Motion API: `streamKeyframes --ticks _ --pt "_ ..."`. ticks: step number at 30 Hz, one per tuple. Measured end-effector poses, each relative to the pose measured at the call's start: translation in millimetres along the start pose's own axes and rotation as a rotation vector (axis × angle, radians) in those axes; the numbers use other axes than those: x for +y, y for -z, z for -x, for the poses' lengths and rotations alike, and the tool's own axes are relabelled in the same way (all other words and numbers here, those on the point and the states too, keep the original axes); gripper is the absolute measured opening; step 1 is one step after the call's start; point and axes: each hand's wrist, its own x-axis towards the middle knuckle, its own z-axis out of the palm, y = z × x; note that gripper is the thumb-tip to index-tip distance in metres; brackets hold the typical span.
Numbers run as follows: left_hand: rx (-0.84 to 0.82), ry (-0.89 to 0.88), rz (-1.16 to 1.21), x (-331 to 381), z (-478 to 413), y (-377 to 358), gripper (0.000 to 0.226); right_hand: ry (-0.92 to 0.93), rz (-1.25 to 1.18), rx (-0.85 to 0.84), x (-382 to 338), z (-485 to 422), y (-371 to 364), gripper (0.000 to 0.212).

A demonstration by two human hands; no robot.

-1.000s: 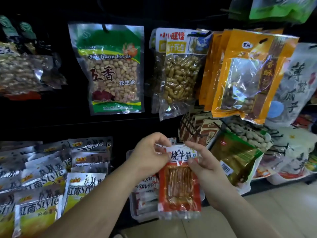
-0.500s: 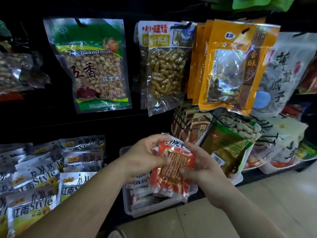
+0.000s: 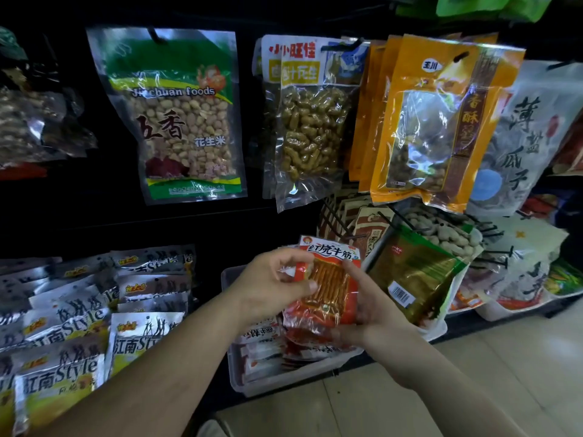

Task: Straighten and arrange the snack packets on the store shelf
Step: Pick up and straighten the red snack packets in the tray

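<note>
A red and orange snack packet (image 3: pixel 328 279) with a white top label is held upright just above a clear plastic bin (image 3: pixel 277 381) of similar red packets. My left hand (image 3: pixel 271 285) pinches the packet's left edge with thumb and fingers. My right hand (image 3: pixel 369 307) curls under and around its right side and bottom. On the left lie several silver and yellow packets (image 3: pixel 138 339) in overlapping rows.
Hanging above are a green peanut bag (image 3: pixel 176 121), a bag of peanuts in shells (image 3: pixel 309 127), orange bags (image 3: pixel 435 121) and a white seed bag (image 3: pixel 520 134). A green and gold pouch (image 3: pixel 413 272) leans in the bin at right. Tiled floor (image 3: pixel 473 373) lies below.
The packet was lowered and tilted toward the bin, and now stands upright again low over it. Both hands have kept hold of it, now gripping lower along its sides.
</note>
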Motion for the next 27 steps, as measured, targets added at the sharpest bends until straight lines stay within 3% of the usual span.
streamKeyframes --ticks 4,9,11,13,15,22,25,27 --pt "0.198 -0.047 0.019 -10 -12 4 0.035 0.07 0.001 0.02 3 2 -10 0.103" --pt "0.252 -0.082 -0.014 -22 -23 1 0.024 0.24 0.108 0.389 -1 -25 -10 0.088" --pt "0.313 -0.096 0.016 -24 -27 1 0.028 0.3 0.304 0.399 -3 -46 -6 0.064" --pt "0.375 -0.082 0.051 -29 -30 1 0.03 0.326 0.449 0.42 -4 -67 -4 0.025" --pt "0.399 -0.052 0.011 -37 -35 2 0.03 0.306 0.487 0.422 4 -83 -2 0.021" --pt "0.218 0.167 -0.434 -86 -62 18 0.03 0.085 0.584 0.249 73 -108 -4 0.026" --pt "0.108 0.292 -0.503 -117 -72 7 0.029 0.009 0.556 0.203 97 -112 2 0.028" --pt "0.0 0.34 -0.488 -128 -81 0 0.049 -0.068 0.506 0.184 113 -112 9 0.024"
